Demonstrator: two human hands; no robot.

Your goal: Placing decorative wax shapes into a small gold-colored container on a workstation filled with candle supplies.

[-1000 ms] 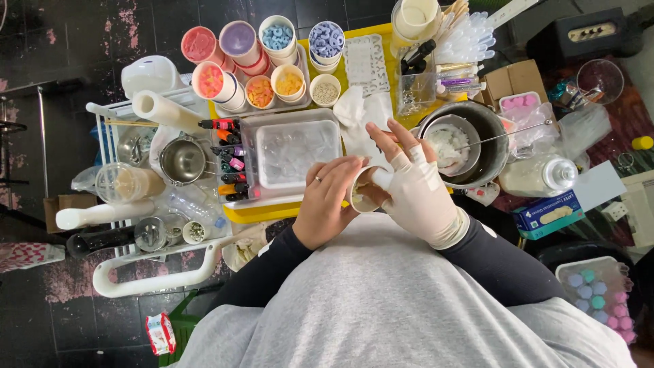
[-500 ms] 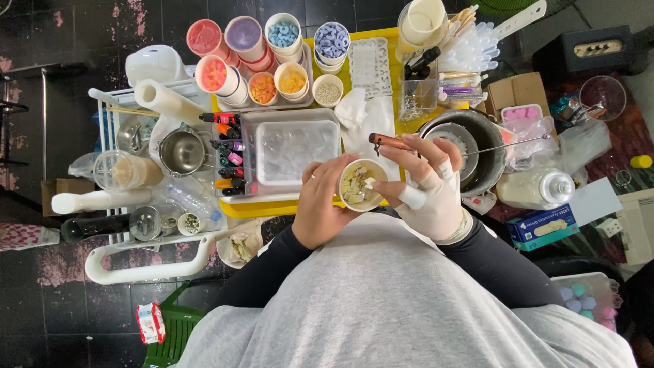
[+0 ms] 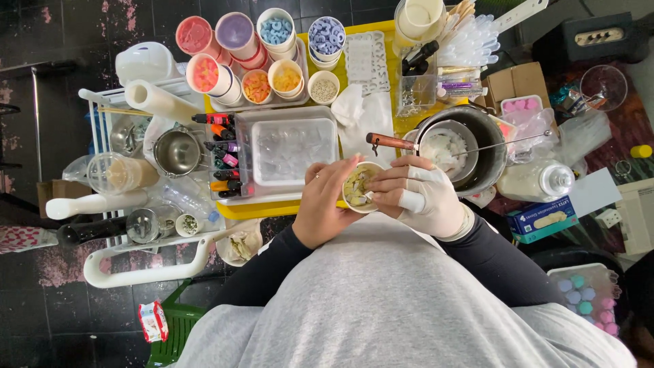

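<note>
Close above the person's grey lap, the left hand (image 3: 325,204) is curled around a small paper cup (image 3: 361,187), fingers wrapped on its near side so the cup is held upright and clear of the tray. Touching that cup's far rim, the right hand (image 3: 422,197), in a pale glove, has its fingertips pinched down into the cup's mouth among pale yellowish flakes; whether it grips a flake or a tool there I cannot tell. Just beyond the cup lies a clear plastic mould tray (image 3: 293,150) on a yellow tray (image 3: 272,208), with a row of small dye bottles (image 3: 221,153) beside the mould. To the right of the cup sits a dark metal pot (image 3: 487,153) holding a smaller pan of white wax (image 3: 443,150), its wooden handle (image 3: 388,142) pointing toward the cup. Farther off beyond the cup stand round tubs of coloured pieces (image 3: 262,41). My judgement: the cup is gripped by one hand only, so a hard press from the gloved fingers could tip it and scatter flakes on the lap; a stray elbow could also knock the pan handle.
</note>
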